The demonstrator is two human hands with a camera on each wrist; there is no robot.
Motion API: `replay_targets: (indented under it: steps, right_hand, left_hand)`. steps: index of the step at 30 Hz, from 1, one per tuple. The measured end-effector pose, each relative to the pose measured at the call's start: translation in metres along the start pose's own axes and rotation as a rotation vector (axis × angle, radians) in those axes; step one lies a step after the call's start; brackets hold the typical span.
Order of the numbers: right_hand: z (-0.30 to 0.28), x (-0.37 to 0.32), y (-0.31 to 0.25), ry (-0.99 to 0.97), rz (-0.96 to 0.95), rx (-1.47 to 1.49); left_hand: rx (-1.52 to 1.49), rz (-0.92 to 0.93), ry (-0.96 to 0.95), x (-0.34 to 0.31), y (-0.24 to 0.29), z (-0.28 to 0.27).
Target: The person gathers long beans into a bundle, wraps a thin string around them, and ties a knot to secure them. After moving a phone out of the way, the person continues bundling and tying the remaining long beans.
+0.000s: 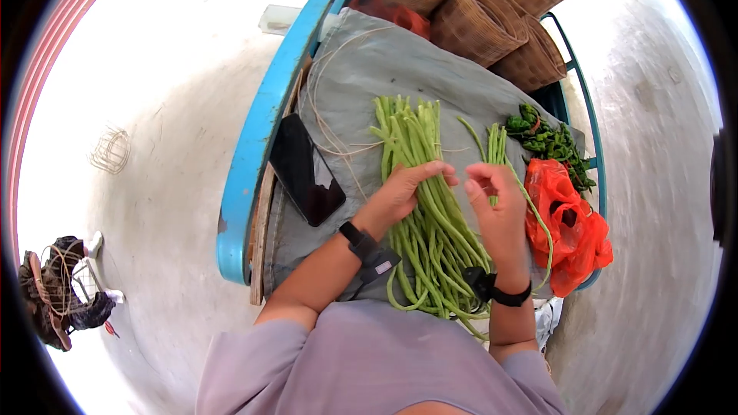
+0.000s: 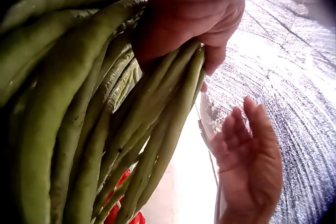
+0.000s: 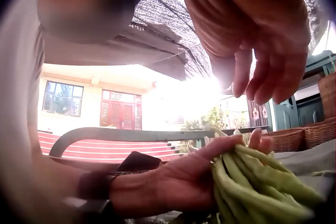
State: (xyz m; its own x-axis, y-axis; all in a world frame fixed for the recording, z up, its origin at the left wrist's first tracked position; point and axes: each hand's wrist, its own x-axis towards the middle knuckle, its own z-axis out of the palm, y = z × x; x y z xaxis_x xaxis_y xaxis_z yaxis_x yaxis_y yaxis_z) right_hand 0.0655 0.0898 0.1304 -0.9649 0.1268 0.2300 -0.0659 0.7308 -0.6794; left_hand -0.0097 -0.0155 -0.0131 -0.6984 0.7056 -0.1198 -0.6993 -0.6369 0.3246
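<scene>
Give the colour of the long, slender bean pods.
The long, slender bean pods are light green, best seen in the head view.

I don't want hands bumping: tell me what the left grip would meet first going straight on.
In the head view, the left grip points toward the right grip, probably met first; depth is unclear, so it might pass underneath.

A black smartphone (image 1: 296,157) lies beside a blue metal rail (image 1: 265,111). Across the grey cloth (image 1: 430,69), green peppers (image 1: 560,144) sit beside a red plastic bag (image 1: 547,188). Woven baskets (image 1: 475,29) cluster at the far end. Wire (image 1: 111,151) lies on the floor (image 1: 173,184).
</scene>
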Motion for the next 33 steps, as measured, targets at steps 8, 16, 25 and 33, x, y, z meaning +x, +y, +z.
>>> replay_targets:
  steps: [8,16,25,33]
  right_hand:
    - [0.109,0.045,-0.023,-0.436,-0.393,-0.618]
    - [0.168,0.071,0.011,-0.429,-0.368,-0.754]
    - [0.033,0.059,-0.035,0.273,-0.166,0.394]
    - [-0.013,0.020,0.048,-0.032,0.187,-0.198]
  left_hand:
    - [0.036,0.217,-0.213,0.017,-0.014,-0.023]
    - [0.105,0.174,-0.111,0.012,-0.003,-0.012]
    - [-0.026,0.038,-0.039,0.009,-0.008,-0.010]
    - [0.095,0.000,-0.225,0.001,0.000,-0.001]
